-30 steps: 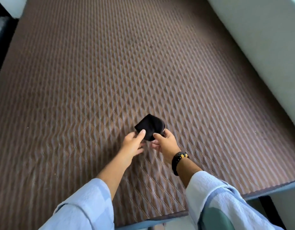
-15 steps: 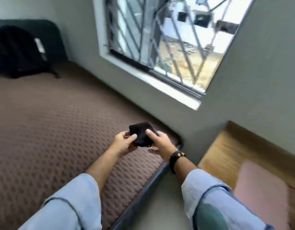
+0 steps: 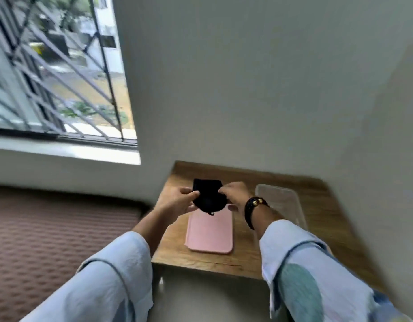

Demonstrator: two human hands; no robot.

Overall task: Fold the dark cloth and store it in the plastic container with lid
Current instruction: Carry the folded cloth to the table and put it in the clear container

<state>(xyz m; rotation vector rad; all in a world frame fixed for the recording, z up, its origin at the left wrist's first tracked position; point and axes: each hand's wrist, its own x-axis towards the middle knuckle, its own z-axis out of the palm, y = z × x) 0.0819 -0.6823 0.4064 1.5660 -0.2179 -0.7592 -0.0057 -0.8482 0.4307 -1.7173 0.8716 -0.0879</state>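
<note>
At the far left sits the brown quilted mattress (image 3: 61,228), below the barred window (image 3: 56,73); neither matters to the step in hand. Moving right, your left hand (image 3: 177,201) pinches the left edge of the small folded dark cloth (image 3: 209,197), thumb on top and fingers curled beneath. The bundle hangs in the air above the near end of the small wooden table (image 3: 224,261), not resting on anything. It looks compact enough that the folding seems done, and you hold it from both sides, probably so the folds do not spring open.

Directly below the cloth lies a flat pink rounded-rectangle lid (image 3: 210,231), set aside on the tabletop, which leaves the box open for loading. A short loop or tag dangles from the bundle's lower edge over that lid.

Your right hand (image 3: 235,194), with a black and gold beaded bracelet (image 3: 253,206) on its wrist, closes on the cloth's right side. Just right of it stands the clear rectangular plastic container (image 3: 282,203), partly hidden behind your forearm; blur makes it hard to tell whether anything lies inside. I judge the next move to be a short carry rightward, then lowering the cloth in.
</note>
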